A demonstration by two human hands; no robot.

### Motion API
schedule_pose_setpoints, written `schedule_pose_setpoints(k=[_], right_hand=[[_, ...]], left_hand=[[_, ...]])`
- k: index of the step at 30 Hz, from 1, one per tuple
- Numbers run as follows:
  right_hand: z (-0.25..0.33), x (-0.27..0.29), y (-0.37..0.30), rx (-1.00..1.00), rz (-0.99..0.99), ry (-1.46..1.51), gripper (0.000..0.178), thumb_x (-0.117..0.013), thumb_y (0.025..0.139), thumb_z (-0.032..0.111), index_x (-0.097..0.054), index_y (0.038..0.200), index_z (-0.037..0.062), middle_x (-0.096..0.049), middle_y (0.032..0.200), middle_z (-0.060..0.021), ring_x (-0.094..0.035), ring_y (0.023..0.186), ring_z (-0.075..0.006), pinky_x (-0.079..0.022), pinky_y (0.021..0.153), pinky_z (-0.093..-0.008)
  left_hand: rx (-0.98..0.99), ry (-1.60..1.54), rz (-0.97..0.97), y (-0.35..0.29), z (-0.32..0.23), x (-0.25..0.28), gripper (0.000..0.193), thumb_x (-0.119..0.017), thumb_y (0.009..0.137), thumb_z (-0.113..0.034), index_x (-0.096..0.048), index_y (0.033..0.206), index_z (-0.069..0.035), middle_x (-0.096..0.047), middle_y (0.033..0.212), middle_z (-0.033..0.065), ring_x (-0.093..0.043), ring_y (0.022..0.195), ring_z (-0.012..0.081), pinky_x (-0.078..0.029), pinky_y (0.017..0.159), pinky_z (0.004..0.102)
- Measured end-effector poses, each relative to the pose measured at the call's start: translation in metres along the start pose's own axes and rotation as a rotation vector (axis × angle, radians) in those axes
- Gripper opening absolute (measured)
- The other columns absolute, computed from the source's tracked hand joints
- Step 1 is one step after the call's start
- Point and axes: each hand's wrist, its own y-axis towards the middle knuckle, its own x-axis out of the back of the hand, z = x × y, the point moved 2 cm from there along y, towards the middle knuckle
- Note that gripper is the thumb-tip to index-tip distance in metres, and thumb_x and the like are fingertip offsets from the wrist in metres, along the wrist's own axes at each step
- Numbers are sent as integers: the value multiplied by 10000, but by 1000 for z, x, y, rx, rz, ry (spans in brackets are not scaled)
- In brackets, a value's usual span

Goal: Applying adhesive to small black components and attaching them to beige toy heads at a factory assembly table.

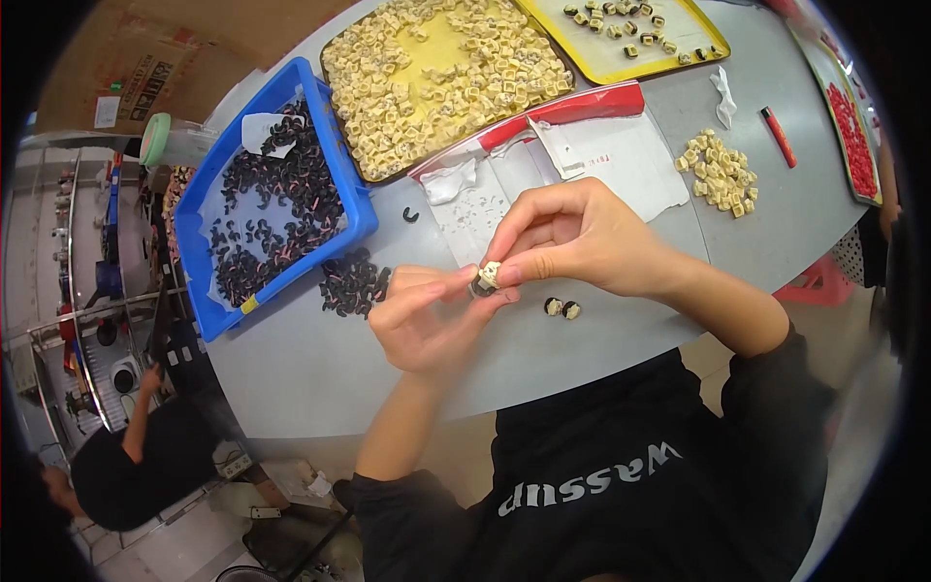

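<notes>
Over the middle of the table, my left hand [427, 315] and my right hand [592, 242] meet at the fingertips, both closed. Pinched between them is a small cream-and-black plastic part [488, 275], cream on top and dark below; fingers hide some of it. Just right of it, two cream-and-black parts [562, 308] lie on the grey tabletop. Close to my left hand is a loose pile of black curved pieces [355, 282], and a single black curved piece [410, 215] lies farther back. A pile of cream square pieces [718, 173] sits to the right, beyond my right hand.
A blue bin [361, 211] of black curved pieces stands at left. Behind are a tray of cream pieces [446, 82] and a yellow tray [669, 70] with cream-and-black parts. An opened cardboard box [621, 145], a red marker [779, 138] and a tray of red pieces [851, 141] are also there.
</notes>
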Motion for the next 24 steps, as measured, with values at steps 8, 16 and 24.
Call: schedule_pose_setpoints(k=[8, 16, 24], right_hand=[[-5, 0, 1, -59, 22, 27, 147, -667, 754, 3, -579, 871, -13, -636, 869, -103, -613, 821, -139, -491, 749, -252], [-13, -1, 1, -152, 85, 163, 217, -651, 761, -18, -465, 859, 37, -640, 878, -128, -590, 750, -124, -476, 663, -242], [-15, -5, -1, -189, 112, 323, 455, -673, 696, -88, -282, 851, 85, -626, 869, -192, -593, 703, -171, -485, 624, -260]], left_hand=[[7, 4, 52, -2, 2, 0, 603, -814, 601, -65, -373, 1012, -62, -596, 791, 92, -508, 602, 121, -391, 519, 201], [1, -175, 28, -5, -2, 0, 630, -786, 587, 46, -379, 1057, -58, -636, 844, 159, -612, 668, 174, -454, 527, 233], [-43, -134, 0, -6, -9, 0, 585, -790, 570, 60, -408, 1001, -48, -637, 834, 130, -601, 630, 184, -470, 500, 242]])
